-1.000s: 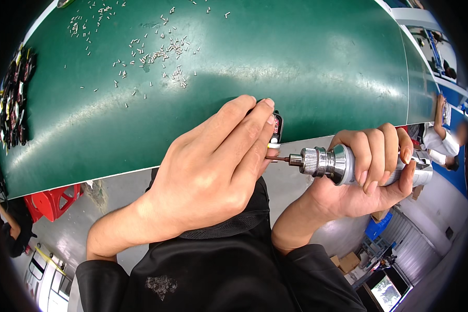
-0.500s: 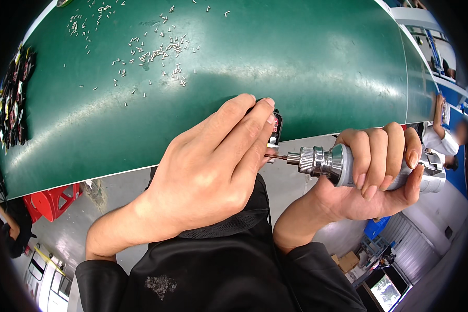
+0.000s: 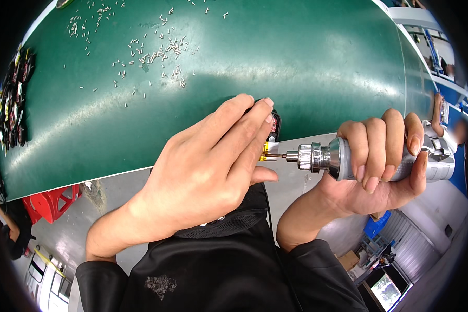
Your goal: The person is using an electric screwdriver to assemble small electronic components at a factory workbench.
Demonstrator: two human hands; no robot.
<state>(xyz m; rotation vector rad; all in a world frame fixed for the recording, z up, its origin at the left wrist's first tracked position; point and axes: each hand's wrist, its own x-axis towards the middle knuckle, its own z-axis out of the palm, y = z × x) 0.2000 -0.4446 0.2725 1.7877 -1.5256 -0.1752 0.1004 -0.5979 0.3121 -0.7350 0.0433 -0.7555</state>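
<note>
At the table's near edge my left hand (image 3: 208, 164) is closed over a small black part (image 3: 277, 125) with red markings, mostly hidden under the fingers. A yellow piece (image 3: 266, 148) shows just below it, beside the fingers; whether the two are joined I cannot tell. My left thumb sticks out beneath. My right hand (image 3: 382, 156) is wrapped round a grey and silver power screwdriver (image 3: 320, 157), held level. Its thin bit points left, and the tip meets the yellow piece.
Small loose screws (image 3: 164, 52) lie scattered over the far left of the green table (image 3: 307, 67). A heap of black parts (image 3: 13, 99) lies along its left end. A red stool (image 3: 52, 203) stands below at left. Another person (image 3: 444, 130) is at the far right.
The screwdriver and my right hand have shifted slightly right, with the tool's rear end raised. The yellow piece and my left thumb have come into sight below the left fingers.
</note>
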